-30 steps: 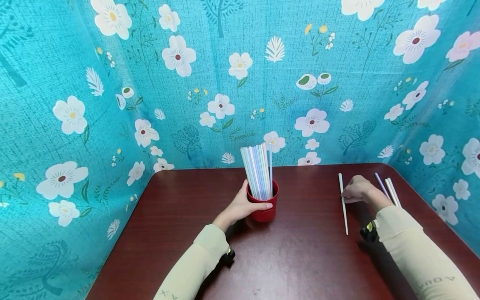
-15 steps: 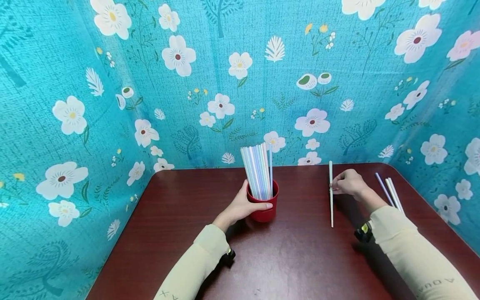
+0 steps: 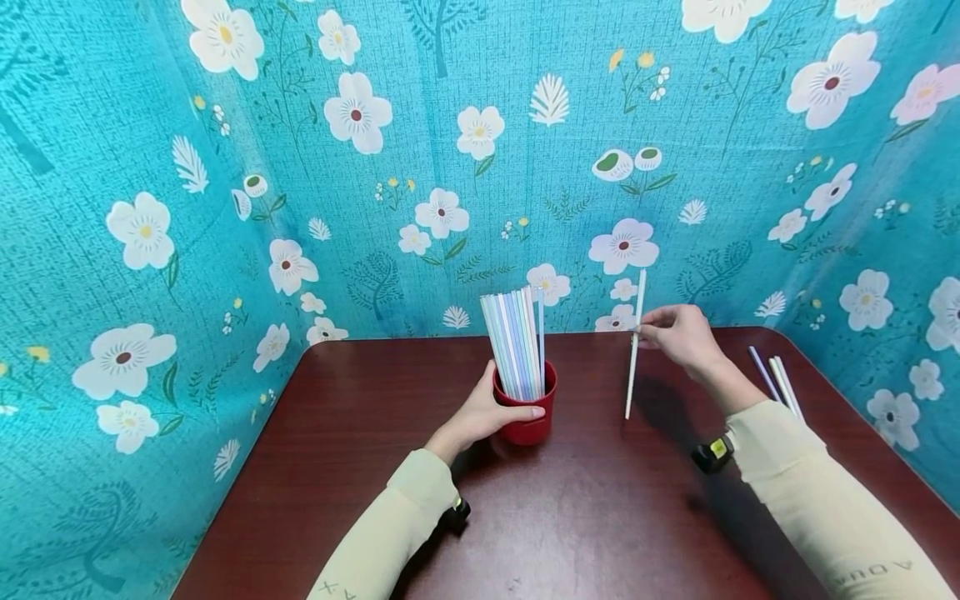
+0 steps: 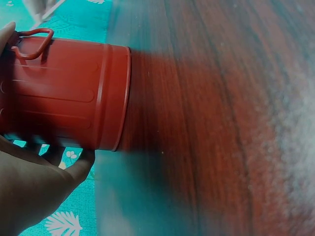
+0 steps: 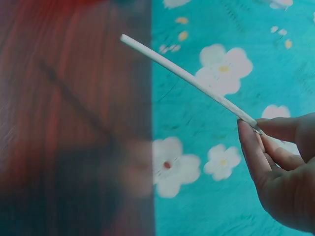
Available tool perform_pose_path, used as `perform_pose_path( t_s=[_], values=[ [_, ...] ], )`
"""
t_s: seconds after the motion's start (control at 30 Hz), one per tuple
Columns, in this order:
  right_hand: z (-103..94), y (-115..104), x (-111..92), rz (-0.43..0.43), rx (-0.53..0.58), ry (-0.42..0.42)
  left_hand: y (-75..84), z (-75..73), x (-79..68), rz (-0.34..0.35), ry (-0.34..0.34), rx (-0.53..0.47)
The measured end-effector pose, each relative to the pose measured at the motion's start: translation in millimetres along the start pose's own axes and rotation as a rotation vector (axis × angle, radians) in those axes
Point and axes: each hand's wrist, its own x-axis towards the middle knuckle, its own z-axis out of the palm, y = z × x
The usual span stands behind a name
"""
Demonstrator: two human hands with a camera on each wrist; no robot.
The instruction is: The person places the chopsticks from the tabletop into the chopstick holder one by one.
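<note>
A small red bucket-like cup (image 3: 528,429) stands upright on the table, packed with pastel chopsticks (image 3: 513,346) that lean left; one stands apart at the right. My left hand (image 3: 487,408) grips the cup's side, thumb across its front. In the left wrist view, the cup's wall (image 4: 59,88) and small handle (image 4: 37,45) show beside the curled fingers. Off to the right, my right hand (image 3: 678,337) pinches a pale chopstick (image 3: 633,358) near its middle, held nearly upright. In the right wrist view, thumb and fingertips meet on the chopstick (image 5: 182,73).
Several loose chopsticks, one purple (image 3: 763,371) and others white (image 3: 786,387), lie near the right edge of the dark red wooden table (image 3: 360,417). A teal floral cloth (image 3: 420,108) hangs behind and along both sides.
My right hand has lifted the pale chopstick from the right side and carried it left toward the cup, tilting it more upright. The left hand and cup stay put.
</note>
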Motion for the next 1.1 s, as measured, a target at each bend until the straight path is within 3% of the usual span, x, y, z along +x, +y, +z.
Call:
perform_pose_path(
  t_s=[0.33,0.6,0.83,1.1],
  values=[
    [10.9,-48.8,3.6,-0.11,0.089,0.085,1.9,-1.0,-0.4,-0.002,-0.003,-0.005],
    [29.6,-79.6,2.9,-0.196,0.255,0.149,1.2,-0.7,-1.0,0.008,-0.005,-0.005],
    [47.3,-92.5,-2.7,-0.236,0.205,0.188,0.3,0.5,-2.1,0.01,-0.009,-0.005],
    [63.3,-91.5,-6.6,-0.278,0.175,0.155,1.0,0.8,-1.5,0.009,0.001,-0.004]
  ],
)
